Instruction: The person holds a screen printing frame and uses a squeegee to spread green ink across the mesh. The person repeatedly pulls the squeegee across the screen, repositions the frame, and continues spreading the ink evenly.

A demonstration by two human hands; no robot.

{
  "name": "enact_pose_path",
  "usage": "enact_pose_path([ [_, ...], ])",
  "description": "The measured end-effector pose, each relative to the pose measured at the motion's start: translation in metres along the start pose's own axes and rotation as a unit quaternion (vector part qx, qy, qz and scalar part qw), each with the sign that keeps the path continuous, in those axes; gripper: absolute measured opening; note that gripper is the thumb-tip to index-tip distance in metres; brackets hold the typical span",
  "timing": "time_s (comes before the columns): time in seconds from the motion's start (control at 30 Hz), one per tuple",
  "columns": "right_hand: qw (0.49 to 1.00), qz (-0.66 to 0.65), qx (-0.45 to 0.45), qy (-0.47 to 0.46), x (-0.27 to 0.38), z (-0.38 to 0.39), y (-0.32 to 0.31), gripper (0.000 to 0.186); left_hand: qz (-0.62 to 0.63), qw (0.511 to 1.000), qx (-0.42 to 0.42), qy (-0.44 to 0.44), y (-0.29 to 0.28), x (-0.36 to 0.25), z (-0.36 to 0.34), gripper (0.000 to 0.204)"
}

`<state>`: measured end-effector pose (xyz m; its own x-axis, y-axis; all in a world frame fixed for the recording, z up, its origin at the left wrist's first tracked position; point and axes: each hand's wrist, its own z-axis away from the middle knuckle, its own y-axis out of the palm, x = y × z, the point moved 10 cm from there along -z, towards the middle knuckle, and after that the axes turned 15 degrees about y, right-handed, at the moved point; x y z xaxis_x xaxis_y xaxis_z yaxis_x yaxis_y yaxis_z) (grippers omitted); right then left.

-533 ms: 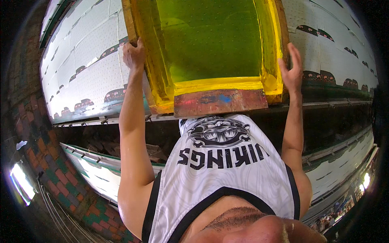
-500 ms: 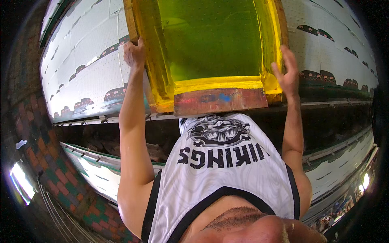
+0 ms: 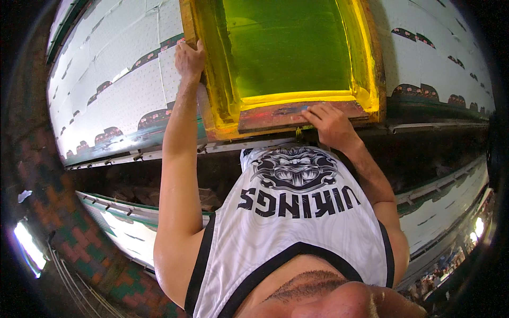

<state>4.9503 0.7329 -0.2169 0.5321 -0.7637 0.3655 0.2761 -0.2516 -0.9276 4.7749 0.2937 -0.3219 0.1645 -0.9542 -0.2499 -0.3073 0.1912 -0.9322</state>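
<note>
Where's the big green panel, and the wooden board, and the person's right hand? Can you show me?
Green panel (image 3: 289,50): head view, middle of its flat surface.
Wooden board (image 3: 271,120): head view, bare left part of its face.
Right hand (image 3: 334,125): head view, back of the hand.

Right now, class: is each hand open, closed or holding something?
Left hand: curled against the yellow frame; grip cannot be told.
Right hand: holding the wooden board.

R grip (image 3: 331,124) shifted fr. yellow frame's (image 3: 378,69) R side onto wooden board (image 3: 275,115), now tipped.
</note>
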Motion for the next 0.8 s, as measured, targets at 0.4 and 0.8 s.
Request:
enact_pose_path([
  [0.4,0.982,0.09,-0.068,0.15,-0.02,-0.098,0.021,0.049,0.091,0.992,-0.082,0.036,0.006,0.005,-0.011,0.048],
  [0.8,0.948,0.246,-0.073,0.189,-0.153,-0.45,-0.064,0.023,0.042,0.993,-0.097,0.054,-0.003,-0.015,-0.011,0.044],
])
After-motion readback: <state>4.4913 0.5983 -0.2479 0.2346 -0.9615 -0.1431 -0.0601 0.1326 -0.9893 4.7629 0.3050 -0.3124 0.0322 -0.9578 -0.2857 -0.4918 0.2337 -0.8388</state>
